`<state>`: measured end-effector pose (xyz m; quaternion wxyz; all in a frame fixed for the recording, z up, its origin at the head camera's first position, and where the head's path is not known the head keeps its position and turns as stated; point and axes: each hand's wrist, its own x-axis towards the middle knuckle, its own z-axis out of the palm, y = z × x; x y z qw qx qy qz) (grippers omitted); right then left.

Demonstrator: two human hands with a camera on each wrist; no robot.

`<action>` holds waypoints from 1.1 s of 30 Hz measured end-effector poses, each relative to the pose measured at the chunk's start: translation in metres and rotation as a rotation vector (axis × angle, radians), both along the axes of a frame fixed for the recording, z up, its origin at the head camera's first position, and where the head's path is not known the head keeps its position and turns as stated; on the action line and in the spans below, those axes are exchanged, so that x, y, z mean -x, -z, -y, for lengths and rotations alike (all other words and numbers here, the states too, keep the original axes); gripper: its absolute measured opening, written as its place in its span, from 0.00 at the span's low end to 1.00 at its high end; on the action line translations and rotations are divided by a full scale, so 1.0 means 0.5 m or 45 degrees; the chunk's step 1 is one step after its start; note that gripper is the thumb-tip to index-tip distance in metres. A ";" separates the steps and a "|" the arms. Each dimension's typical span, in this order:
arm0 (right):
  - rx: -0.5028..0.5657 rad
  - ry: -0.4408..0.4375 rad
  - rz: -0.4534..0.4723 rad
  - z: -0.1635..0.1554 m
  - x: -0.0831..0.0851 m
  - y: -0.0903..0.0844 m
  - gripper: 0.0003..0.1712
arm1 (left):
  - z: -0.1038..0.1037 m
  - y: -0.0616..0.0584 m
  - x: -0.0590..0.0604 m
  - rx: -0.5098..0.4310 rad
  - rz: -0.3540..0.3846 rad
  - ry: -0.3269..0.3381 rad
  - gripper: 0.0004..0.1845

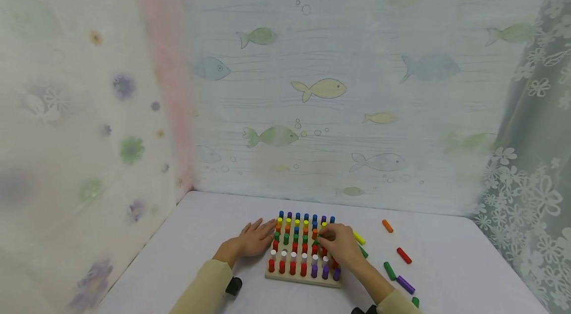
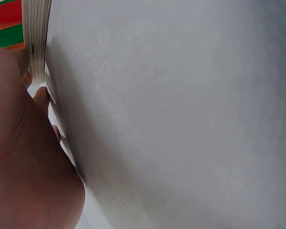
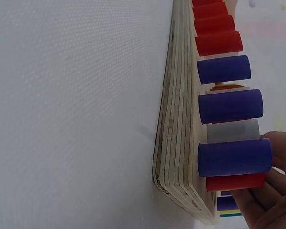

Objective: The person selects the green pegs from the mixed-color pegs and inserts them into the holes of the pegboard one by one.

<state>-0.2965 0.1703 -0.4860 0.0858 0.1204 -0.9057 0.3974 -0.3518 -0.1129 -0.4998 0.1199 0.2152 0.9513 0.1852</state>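
Two hands are working at a wooden pegboard (image 1: 303,277) that is sitting on the pale counter (image 1: 178,254), near its front edge; the left hand (image 1: 255,239) is lying flat with fingers straight and relaxed, its fingertips touching the board's left side, and the left wrist view is showing skin against the board's layered edge (image 2: 35,43); the right hand (image 1: 341,247) is hovering over the board's right half with fingers curled down among the upright pegs (image 1: 294,242), seemingly pinching a green peg (image 1: 316,241), though the peg is too small for the grip to be told with certainty; the board is carrying rows of blue, yellow, orange, green, red, white and purple pegs; in the right wrist view, purple pegs (image 3: 233,156) and red ones are standing along the near row beside the fingers (image 3: 269,200); several loose pegs are lying on the counter to the right, among them an orange peg (image 1: 387,226), a red peg (image 1: 403,255) and a purple peg (image 1: 405,284).
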 end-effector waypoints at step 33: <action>-0.015 -0.065 0.034 0.011 0.013 0.008 0.07 | 0.004 0.000 0.020 -0.001 0.003 0.022 0.31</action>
